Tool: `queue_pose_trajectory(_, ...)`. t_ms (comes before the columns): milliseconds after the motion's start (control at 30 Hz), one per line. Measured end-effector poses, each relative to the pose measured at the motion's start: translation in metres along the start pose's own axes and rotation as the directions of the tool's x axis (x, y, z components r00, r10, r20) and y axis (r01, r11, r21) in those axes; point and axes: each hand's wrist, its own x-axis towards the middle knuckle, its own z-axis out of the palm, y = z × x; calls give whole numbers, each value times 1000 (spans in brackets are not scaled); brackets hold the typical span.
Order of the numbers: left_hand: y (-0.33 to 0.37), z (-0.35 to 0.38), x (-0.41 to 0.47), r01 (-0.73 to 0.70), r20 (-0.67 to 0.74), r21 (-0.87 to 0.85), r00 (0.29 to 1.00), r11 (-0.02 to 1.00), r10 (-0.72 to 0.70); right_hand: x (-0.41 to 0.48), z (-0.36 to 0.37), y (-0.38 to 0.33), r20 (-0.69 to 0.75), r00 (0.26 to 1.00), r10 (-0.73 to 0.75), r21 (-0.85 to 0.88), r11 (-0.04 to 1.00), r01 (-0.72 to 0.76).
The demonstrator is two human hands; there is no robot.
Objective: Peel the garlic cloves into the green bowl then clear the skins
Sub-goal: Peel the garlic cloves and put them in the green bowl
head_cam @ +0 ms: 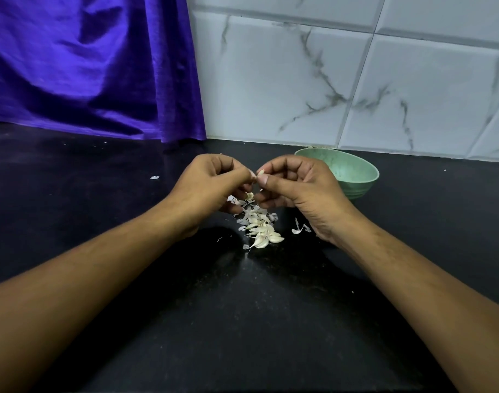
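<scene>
A garlic clove (260, 172) is pinched between the left hand (211, 185) and the right hand (299, 188), fingers curled on it, above the black worktop (242, 321). Beneath them a pile of cloves and skins (261, 225) is spread. The green bowl (353, 173) is seen just behind the right hand.

Head-worn wide-angle view, angled forward and down, close over counter (242, 321)

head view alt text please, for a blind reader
A left hand and right hand pinch a garlic clove above a pile of cloves and skins on a black counter. A green bowl sits behind the right hand.
</scene>
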Motion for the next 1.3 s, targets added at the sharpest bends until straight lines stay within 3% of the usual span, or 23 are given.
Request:
queue_pose_trajectory(133, -6, -2, 1, -20, -6, 142, 1000, 990, 21, 1, -1, -4, 9, 1000, 3, 79, 997, -3)
queue_pose_trajectory(333, -4, -3, 1, -47, -19, 174, 998, 984, 51, 1, -4, -4, -26, 1000, 10, 16, 1000, -10)
queue_pose_trajectory(567, -5, -7, 0, -145, -6, 387, 987, 911, 159, 1, -4, -7, -71, 997, 3, 44, 999, 0)
queue_pose_trajectory(900, -9, -7, 3, -207, 21, 168, 978, 964, 207, 1, -7, -6, -51, 998, 31, 1, 1000, -31)
queue_pose_trajectory(1300, -10, -9, 6, -205, 9, 253, 978, 945, 210, 0, -3, -4, -1, 1000, -17, -117, 993, 17)
